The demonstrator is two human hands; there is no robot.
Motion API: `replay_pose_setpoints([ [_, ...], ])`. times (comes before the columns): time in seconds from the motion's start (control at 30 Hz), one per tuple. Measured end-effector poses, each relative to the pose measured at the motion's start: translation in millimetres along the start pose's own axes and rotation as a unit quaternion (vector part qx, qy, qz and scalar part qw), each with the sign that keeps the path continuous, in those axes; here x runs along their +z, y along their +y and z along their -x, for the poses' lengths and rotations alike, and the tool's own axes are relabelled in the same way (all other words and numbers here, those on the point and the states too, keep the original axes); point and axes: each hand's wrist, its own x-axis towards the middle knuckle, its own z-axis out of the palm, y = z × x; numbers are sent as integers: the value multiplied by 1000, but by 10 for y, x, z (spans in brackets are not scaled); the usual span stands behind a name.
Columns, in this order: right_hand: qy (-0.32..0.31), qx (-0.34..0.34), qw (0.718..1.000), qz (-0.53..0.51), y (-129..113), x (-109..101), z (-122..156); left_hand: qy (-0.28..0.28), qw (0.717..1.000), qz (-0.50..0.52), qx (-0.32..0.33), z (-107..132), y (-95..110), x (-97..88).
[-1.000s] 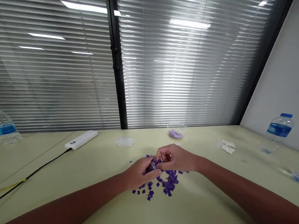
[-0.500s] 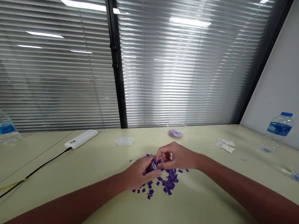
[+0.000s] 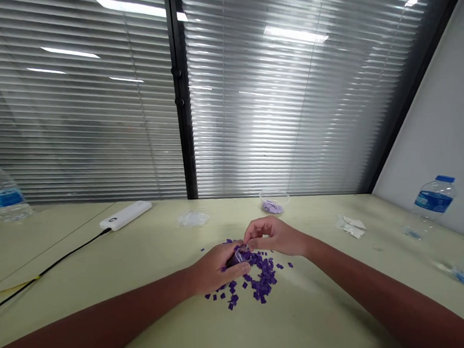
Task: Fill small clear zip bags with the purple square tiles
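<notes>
Clear bag (image 3: 238,257), left hand (image 3: 215,268), right hand (image 3: 274,237) raised

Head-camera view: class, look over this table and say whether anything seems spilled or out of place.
Purple squares lie loose in a scattered heap on the table around the left hand, which looks spilled; the clear cup behind them holds only paler pieces.

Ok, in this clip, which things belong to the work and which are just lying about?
In use: left hand gripping a small clear packet of purple pieces, right hand beside it, loose purple squares.

Lying about: clear bowl of lilac pieces, clear plastic bag, white power bank, water bottle.
</notes>
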Motion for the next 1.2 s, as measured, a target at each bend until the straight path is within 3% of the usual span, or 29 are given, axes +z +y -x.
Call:
replay_pose_setpoints([
  [0.27, 13, 5, 999, 42, 70, 99, -7, -13, 1000, 7, 8, -10, -10, -1],
  [0.43, 25, -62, 994, 88, 98, 217, -15, -10, 999, -23, 21, -10, -30, 0],
  [0.73, 85, -173, 954, 231, 216, 361, -49, -15, 999, -9, 52, -16, -39, 21],
  [1.07, 81, -120, 956, 254, 101, 294, -16, -20, 999, -38, 3, -1, -52, 16],
  [1.2, 79, -112, 955, 263, 126, 296, -25, -24, 999, -31, 20, -9, -31, 22],
])
